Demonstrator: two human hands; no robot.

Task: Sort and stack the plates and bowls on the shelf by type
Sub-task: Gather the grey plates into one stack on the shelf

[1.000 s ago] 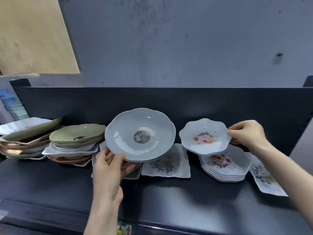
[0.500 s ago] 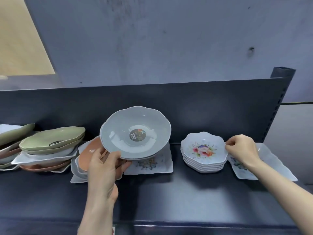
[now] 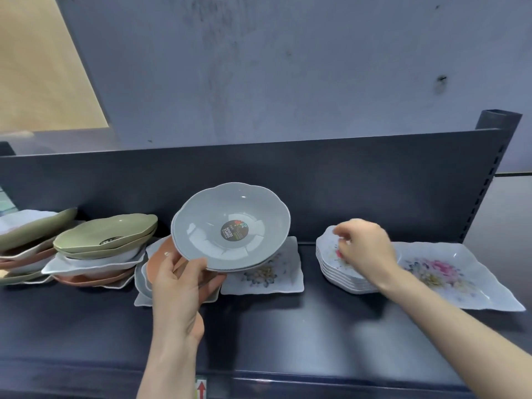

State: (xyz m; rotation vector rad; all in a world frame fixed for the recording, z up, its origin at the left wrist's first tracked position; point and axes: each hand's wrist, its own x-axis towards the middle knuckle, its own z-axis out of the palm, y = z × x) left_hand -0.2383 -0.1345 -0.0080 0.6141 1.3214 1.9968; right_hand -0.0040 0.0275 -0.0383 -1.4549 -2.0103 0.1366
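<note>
My left hand [image 3: 180, 286] grips the near rim of a pair of grey scalloped bowls [image 3: 230, 226] with a round dark sticker, held tilted above the shelf. Under them lie a terracotta plate [image 3: 157, 262] on small white dishes and a square floral plate [image 3: 267, 276]. My right hand [image 3: 364, 249] hovers, blurred, over a stack of small white floral bowls [image 3: 331, 266], fingers loosely bent, holding nothing I can see. A large rectangular floral tray [image 3: 449, 272] lies to the right of that stack.
At the left stand mixed piles: green oval bowls [image 3: 106, 236] on white and terracotta dishes, and another pile [image 3: 26, 240] at the edge. The dark shelf [image 3: 288, 326] has a back panel [image 3: 345, 182] and an upright post [image 3: 495, 145] at the right.
My right hand set the small floral bowl onto the stack, let go of it and now moves over the stack's top. My left hand still holds the grey bowls, almost unmoved.
</note>
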